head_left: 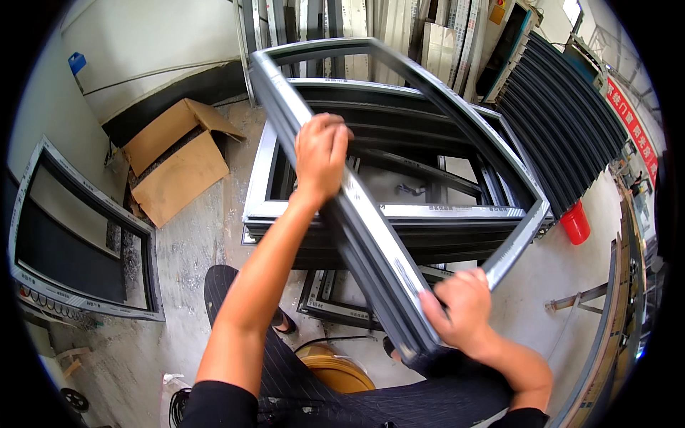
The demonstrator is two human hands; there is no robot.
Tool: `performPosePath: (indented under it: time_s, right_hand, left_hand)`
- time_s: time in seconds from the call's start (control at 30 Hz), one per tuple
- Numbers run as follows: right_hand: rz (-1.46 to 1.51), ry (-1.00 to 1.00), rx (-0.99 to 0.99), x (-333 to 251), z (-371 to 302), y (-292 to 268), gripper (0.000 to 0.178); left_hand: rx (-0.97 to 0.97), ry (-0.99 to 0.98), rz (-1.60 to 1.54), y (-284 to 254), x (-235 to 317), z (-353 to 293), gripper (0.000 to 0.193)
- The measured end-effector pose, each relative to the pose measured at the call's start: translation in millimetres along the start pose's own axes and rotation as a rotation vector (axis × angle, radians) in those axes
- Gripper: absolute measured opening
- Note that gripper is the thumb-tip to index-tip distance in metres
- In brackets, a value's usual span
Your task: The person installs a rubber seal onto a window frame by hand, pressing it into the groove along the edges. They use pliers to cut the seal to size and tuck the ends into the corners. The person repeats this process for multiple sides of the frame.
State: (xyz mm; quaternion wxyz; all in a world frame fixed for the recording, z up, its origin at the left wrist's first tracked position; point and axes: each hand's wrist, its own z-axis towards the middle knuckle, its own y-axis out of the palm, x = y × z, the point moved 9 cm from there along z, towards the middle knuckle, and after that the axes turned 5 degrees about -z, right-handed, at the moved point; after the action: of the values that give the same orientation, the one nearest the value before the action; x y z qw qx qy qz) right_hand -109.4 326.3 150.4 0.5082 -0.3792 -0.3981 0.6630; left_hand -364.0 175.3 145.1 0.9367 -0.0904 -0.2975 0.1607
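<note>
A rectangular window frame (pixel 374 225), dark grey with silvery faces, hangs tilted in front of me between both hands. My left hand (pixel 321 157) is closed around its near-side bar, toward the upper end. Near the lower corner of the same bar, my right hand (pixel 460 310) grips the frame, its thumb lying on the silvery face. Just beneath and behind rests a stack of similar frames (pixel 449 212), partly covered by the held one. Its lower corner is slightly blurred.
An open cardboard box (pixel 182 182) sits at the left, beyond another frame (pixel 153 274) standing there. A yellow bucket (pixel 339 372) is between my legs. At the right are a red bucket (pixel 575 222) and black ribbed profiles (pixel 564 107). Long profiles (pixel 357 21) stand behind the stack.
</note>
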Motion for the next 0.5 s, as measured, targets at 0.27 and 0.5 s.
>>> performPosePath:
  time_s: [0.27,0.5]
  right_hand:
    - [-0.036,0.102,0.017,4,73,36,0.043]
    - [-0.033,0.086,-0.014,-7,77,40,0.042]
  left_hand:
    - [0.113,-0.159,-0.101,-68,34,-126,0.011]
    - [-0.416,-0.84,-0.225,-25,8,-338,0.07]
